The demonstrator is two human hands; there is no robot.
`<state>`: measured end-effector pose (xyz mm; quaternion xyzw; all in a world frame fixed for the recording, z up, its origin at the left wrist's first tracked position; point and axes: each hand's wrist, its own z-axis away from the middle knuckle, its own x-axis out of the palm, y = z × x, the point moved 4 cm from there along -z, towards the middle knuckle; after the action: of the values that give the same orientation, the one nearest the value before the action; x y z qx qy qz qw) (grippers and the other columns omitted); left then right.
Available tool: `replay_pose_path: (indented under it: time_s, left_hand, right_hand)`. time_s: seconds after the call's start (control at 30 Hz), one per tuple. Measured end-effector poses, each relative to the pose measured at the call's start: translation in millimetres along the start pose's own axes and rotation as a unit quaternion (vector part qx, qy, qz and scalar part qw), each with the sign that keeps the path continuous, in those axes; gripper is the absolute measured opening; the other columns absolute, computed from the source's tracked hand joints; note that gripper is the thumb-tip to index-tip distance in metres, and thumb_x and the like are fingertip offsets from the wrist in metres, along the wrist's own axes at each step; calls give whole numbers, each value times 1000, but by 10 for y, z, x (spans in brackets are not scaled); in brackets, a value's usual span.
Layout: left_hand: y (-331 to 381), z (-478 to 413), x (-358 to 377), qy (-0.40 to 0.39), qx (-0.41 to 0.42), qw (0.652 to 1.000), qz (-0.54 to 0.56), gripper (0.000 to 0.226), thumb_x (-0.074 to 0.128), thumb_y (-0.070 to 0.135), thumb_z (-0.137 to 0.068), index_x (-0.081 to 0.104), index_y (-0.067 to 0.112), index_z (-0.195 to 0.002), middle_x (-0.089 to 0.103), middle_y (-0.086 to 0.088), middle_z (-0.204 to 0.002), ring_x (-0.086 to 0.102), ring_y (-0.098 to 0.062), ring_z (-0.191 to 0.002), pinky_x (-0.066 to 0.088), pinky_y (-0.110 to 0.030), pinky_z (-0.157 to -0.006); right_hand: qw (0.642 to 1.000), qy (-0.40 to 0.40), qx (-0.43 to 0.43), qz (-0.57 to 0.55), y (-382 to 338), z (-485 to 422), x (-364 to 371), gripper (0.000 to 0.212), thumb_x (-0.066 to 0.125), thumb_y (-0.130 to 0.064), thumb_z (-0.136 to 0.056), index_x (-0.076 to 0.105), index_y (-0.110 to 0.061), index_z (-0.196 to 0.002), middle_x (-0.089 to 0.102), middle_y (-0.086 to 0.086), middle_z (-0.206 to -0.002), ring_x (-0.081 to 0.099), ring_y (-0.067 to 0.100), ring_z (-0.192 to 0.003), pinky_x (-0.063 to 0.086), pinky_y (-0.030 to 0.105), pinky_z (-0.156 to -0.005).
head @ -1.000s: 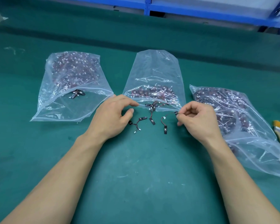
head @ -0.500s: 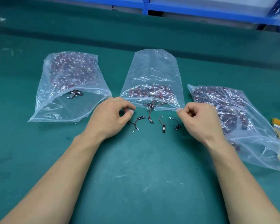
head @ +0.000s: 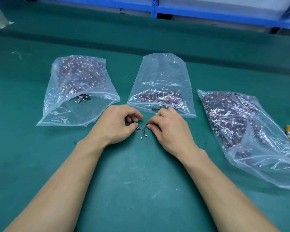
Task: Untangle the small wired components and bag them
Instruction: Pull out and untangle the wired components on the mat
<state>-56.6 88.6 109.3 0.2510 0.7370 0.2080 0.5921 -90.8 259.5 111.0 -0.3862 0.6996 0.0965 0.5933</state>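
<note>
**Components Pinched at Both Ends**

The left hand [head: 117,124] and right hand [head: 169,129] each pinch one end of the small black wired components [head: 142,131], midway between the side edges of the green worktop [head: 141,190], just before the middle clear plastic bag [head: 162,77].

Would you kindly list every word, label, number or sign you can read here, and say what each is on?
No text is readable anywhere.
Clear plastic of left bag, middle bag, right bag: no print visible.
Pale marks on black parts at left bag's mouth: too small to read.
Between left hand and right hand, wired components: too small to read.
On blue shelving: no label visible.
</note>
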Motion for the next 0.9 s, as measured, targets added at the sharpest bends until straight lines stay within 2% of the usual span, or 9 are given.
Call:
replay_pose_path:
  time_s: [0.1, 0.27, 0.4, 0.5, 0.6, 0.77, 0.9]
  left_hand:
    - [25, 6, 6, -5, 7, 1000, -4, 27, 73, 7, -78, 78, 24, -98, 70, 14, -86, 60, -2, -77, 40, -6, -72]
    - [55, 13, 4, 2, 12, 1000, -4, 20, 76, 16, -81, 78, 25, -98, 69, 13, -85, 60, -7, -79, 48, -22, -77]
    - [66, 10, -3, 4, 23, 1000, -10, 19, 76, 20, -82, 78, 29, -99, 65, 18, -83, 55, -7, -82, 46, -24, -79]
    - [59, 25, 17, -32, 41, 999, -14, 24, 75, 24, -81, 76, 34, -103, 65, 18, -95, 52, -8, -93, 42, -24, -87]
    - [57, 41, 47, -56, 42, 998, -11, 21, 79, 33, -81, 76, 38, -100, 62, 17, -96, 48, -6, -97, 43, -28, -91]
    - [135, 32, 82, -46, 58, 997, 18, 15, 80, 40, -80, 79, 28, -89, 65, 15, -89, 53, -12, -94, 46, -36, -86]
    - [154, 32, 69, -26, 80, 996, 40, 10, 78, 31, -86, 78, 21, -84, 66, 10, -86, 57, -17, -89, 48, -38, -81]
  right_hand:
    - [1000, 11, 1, 11, -7, 8, -14, 16, 63, -31, -98, 76, -22, -101, 62, -2, -94, 50, 23, -93, 41, 34, -73]
    - [999, 41, 14, 2, 2, 38, -45, 14, 62, -27, -98, 73, -18, -98, 62, -2, -93, 52, 24, -90, 45, 39, -72]
    - [995, 89, 24, -28, 3, 62, -92, 9, 64, -23, -97, 71, -18, -96, 64, -3, -95, 55, 24, -91, 47, 38, -69]
    - [996, 89, 20, -26, 10, 63, -86, 9, 63, -24, -97, 70, -18, -94, 68, -6, -92, 52, 23, -86, 45, 38, -68]
    - [996, 84, 21, -26, 26, 64, -71, 10, 61, -26, -98, 69, -20, -95, 70, -9, -88, 48, 21, -81, 43, 37, -67]
    - [994, 100, 20, -35, 45, 71, -81, 9, 63, -25, -97, 68, -19, -94, 70, -10, -84, 50, 22, -78, 44, 38, -65]
    - [991, 124, 17, -48, 48, 80, -95, 7, 64, -23, -94, 67, -17, -92, 69, -8, -83, 53, 23, -78, 47, 40, -67]
